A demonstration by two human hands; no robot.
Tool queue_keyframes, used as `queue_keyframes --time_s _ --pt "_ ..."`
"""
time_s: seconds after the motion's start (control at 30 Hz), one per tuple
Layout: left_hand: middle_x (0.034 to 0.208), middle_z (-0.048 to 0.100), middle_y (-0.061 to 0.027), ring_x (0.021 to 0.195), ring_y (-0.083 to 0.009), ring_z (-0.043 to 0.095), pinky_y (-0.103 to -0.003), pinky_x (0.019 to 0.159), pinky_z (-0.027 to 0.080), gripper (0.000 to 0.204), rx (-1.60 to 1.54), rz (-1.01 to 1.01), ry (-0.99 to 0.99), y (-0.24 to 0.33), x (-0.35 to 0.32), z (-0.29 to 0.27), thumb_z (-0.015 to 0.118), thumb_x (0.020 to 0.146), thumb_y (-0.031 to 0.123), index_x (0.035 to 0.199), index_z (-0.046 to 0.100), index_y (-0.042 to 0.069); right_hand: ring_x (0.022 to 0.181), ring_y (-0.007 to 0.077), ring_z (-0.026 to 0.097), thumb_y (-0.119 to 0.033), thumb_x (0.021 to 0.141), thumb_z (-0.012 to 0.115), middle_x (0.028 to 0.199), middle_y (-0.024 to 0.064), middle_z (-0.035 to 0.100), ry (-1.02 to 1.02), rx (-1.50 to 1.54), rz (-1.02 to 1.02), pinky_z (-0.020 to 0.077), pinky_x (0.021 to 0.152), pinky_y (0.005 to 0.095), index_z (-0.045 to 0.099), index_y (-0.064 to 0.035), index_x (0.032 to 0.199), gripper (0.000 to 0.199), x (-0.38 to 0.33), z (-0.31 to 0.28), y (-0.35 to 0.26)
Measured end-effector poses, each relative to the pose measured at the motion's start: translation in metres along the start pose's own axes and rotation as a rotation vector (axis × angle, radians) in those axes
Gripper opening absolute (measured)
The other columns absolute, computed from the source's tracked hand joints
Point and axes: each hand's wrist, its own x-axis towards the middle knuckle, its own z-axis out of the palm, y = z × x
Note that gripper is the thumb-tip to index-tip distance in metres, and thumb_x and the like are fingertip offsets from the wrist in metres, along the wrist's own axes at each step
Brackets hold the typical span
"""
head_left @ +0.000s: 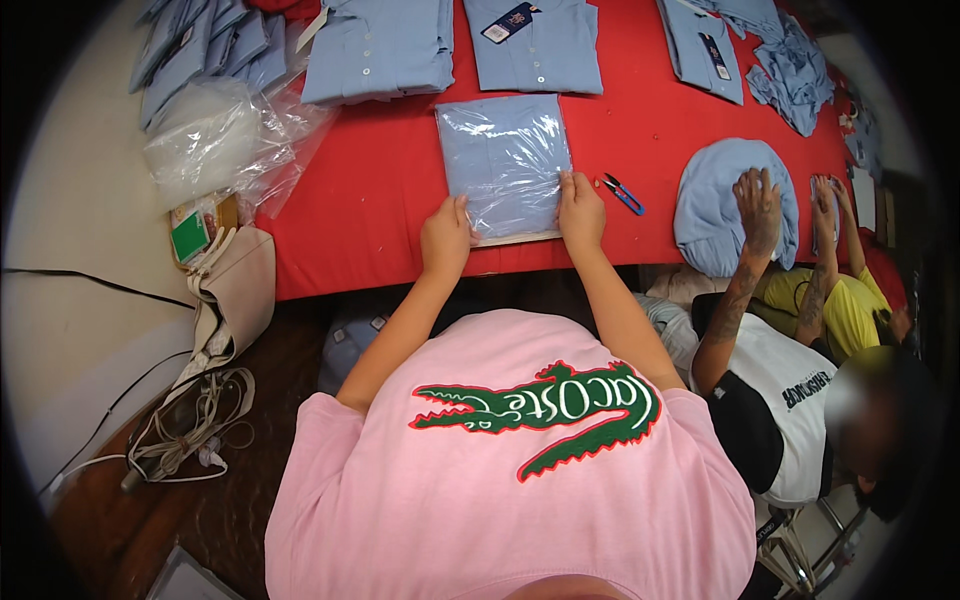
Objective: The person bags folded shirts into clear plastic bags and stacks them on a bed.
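A folded light-blue shirt in a clear plastic bag (505, 165) lies flat at the near side of the red-covered table. At its lower left corner my left hand (447, 235) is closed on the edge of the bag. My right hand (581, 212) grips the opposite edge, thumb on top. Shiny creases run across the plastic. A pair of blue-handled thread snips (624, 195) rests just right of my right hand. Beyond the bag are a stack of folded blue shirts (380, 50) and another folded shirt with a dark tag (545, 55).
Loose clear plastic bags (215, 140) and bagged shirts (215, 50) are at the left of the red table (370, 200). A cream handbag (235, 285) hangs at its left edge. To my right a person's tattooed hand (760, 205) presses on a blue garment (715, 200).
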Motion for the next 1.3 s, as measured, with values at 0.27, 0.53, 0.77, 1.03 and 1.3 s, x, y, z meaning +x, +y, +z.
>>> queue_keyframes --time_s 0.27,0.53,0.77,1.03,1.3 --pt "0.144 0.057 -0.0202 0.128 -0.0378 0.060 -0.056 0.109 0.044 0.039 0.669 0.453 0.224 0.018 0.010 -0.023 0.067 0.098 0.017 0.136 0.061 0.008 0.106 0.0373 0.069 -0.027 0.101 0.068 0.113 0.0153 0.071 0.231 -0.376 -0.543 0.0524 0.088 0.0511 0.057 -0.0057 0.125 0.034 0.012 -0.037 -0.001" --pt "0.176 0.023 -0.0146 0.161 -0.0429 0.018 -0.066 0.127 0.015 0.063 0.743 0.793 0.135 0.048 0.086 0.030 0.062 0.103 0.038 0.162 0.045 0.023 0.156 0.0369 0.035 -0.021 0.104 0.057 0.169 0.0202 0.036 0.094 -0.417 -0.827 0.0292 0.126 0.0523 0.038 -0.0059 0.162 0.063 0.032 0.026 -0.035" --pt "0.176 0.022 -0.0152 0.162 -0.0429 0.016 -0.068 0.127 0.011 0.063 0.711 0.780 0.069 0.041 0.098 0.029 0.058 0.104 0.040 0.164 0.044 0.025 0.158 0.0399 0.030 -0.025 0.106 0.052 0.171 0.0222 0.031 0.009 -0.441 -0.749 0.0259 0.127 0.0541 0.035 -0.0042 0.164 0.064 0.038 0.030 -0.032" --pt "0.176 0.021 -0.0152 0.162 -0.0417 0.014 -0.068 0.127 0.008 0.061 0.740 0.711 0.028 0.046 0.091 0.031 0.056 0.106 0.039 0.164 0.043 0.025 0.161 0.0396 0.024 -0.025 0.106 0.050 0.173 0.0226 0.026 -0.065 -0.430 -0.703 0.0207 0.129 0.0539 0.031 -0.0040 0.166 0.066 0.035 0.027 -0.030" --pt "0.174 0.024 -0.0183 0.161 -0.0432 0.018 -0.065 0.127 0.013 0.065 0.613 0.585 0.048 0.047 0.083 0.026 0.061 0.103 0.040 0.162 0.044 0.017 0.161 0.0398 0.023 -0.037 0.098 0.066 0.173 0.0223 0.026 -0.149 -0.413 -0.802 0.0197 0.128 0.0584 0.034 -0.0070 0.165 0.081 0.042 0.007 -0.032"
